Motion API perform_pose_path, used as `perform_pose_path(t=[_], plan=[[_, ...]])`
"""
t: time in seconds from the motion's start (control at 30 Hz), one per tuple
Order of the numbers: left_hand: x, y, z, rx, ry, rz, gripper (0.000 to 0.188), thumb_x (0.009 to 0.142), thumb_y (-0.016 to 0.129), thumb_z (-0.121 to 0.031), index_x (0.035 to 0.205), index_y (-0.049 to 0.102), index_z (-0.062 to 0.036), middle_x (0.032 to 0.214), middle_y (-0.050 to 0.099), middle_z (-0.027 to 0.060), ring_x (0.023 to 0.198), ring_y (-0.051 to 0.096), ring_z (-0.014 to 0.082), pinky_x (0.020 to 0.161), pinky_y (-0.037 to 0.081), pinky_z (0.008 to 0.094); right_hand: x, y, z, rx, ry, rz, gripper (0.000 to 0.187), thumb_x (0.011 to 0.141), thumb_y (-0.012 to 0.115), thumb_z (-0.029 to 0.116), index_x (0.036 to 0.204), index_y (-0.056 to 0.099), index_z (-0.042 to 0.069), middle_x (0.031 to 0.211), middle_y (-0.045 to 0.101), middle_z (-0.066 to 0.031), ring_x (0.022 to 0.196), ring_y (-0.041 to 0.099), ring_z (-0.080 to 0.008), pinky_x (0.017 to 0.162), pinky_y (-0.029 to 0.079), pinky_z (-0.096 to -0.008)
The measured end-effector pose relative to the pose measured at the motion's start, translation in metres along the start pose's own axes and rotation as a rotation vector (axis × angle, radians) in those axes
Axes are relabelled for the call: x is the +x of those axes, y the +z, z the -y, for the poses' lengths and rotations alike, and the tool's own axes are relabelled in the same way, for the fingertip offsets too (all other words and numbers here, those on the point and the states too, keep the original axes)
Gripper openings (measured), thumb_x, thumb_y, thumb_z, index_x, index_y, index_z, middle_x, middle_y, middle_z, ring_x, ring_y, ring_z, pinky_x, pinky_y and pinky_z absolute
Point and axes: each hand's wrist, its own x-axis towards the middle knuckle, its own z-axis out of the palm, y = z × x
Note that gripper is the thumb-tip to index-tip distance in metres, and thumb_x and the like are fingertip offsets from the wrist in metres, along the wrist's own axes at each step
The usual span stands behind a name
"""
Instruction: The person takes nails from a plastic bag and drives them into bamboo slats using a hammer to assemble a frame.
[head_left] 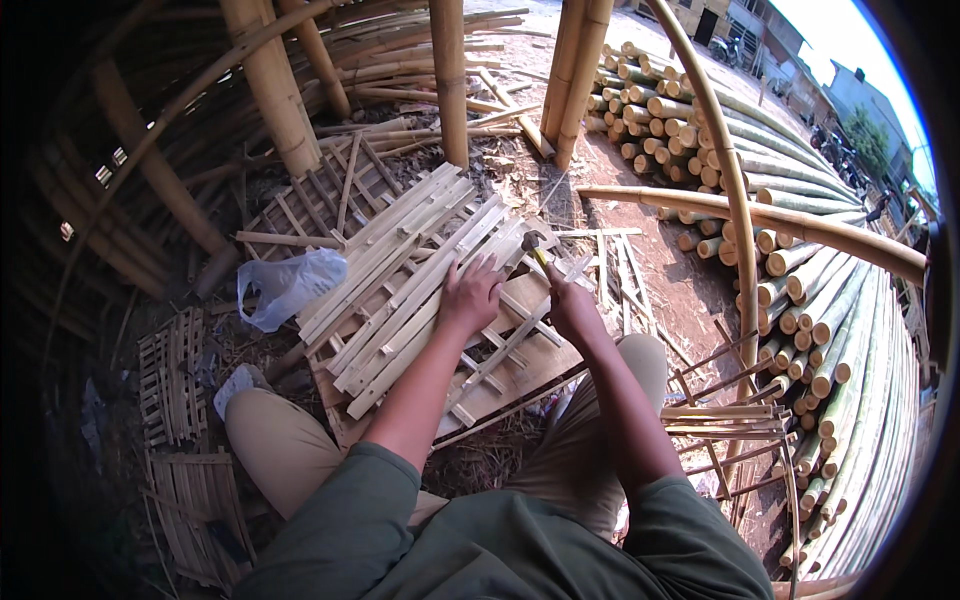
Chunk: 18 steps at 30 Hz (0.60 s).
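Head view, centre of the frame: my right hand [573, 305] is closed in a fist round the yellow handle of a hammer [538, 253], whose dark head points up and away from me. I can't tell whether that head touches wood. Just left of it, my left hand [472, 298] lies palm down, fingers spread and loosely bent, pressing on the slats [420, 292] without gripping any. I judge the hammer head-heavy and stiff, best held low on its handle. The slats look light, dry and springy, likely to split near their ends; I'd steady them flat, across several at once, clear of the rough edges.

They run slantwise across the middle of the frame, over crosspieces, with a tan board [540, 367] showing beneath at lower right. Farther out, a plastic bag [290, 285] sits left of the slats, and a small rack [172, 375] lies beyond it toward the left edge. Upright posts [448, 80] stand at the top, and stacked poles [800, 320] fill the right side.
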Motion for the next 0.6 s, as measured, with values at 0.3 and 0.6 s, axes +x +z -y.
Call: perform_pose_path(t=[0.3, 0.6], plan=[[-0.001, -0.002, -0.001, -0.001, 0.002, 0.010, 0.027, 0.095, 0.048, -0.026, 0.112, 0.067, -0.0163, 0.145, 0.048, 0.0059, 0.137, 0.040, 0.0242, 0.116, 0.018, 0.0539, 0.008, -0.006, 0.004, 0.096, 0.065, -0.020, 0.033, 0.096, 0.050, 0.016, 0.128, 0.059, 0.012, 0.089, 0.062, -0.0315, 0.086, 0.065, -0.0434, 0.077, 0.049, -0.0442], [0.001, -0.002, -0.002, 0.017, -0.003, 0.031, 0.029, 0.095, 0.048, -0.026, 0.116, 0.066, -0.0183, 0.145, 0.048, 0.0051, 0.138, 0.039, 0.0237, 0.117, 0.017, 0.0537, 0.018, 0.007, -0.019, 0.229, -0.002, -0.103, 0.038, 0.092, 0.050, 0.011, 0.130, 0.055, 0.008, 0.088, 0.064, -0.0291, 0.085, 0.065, -0.0427, 0.077, 0.049, -0.0460]])
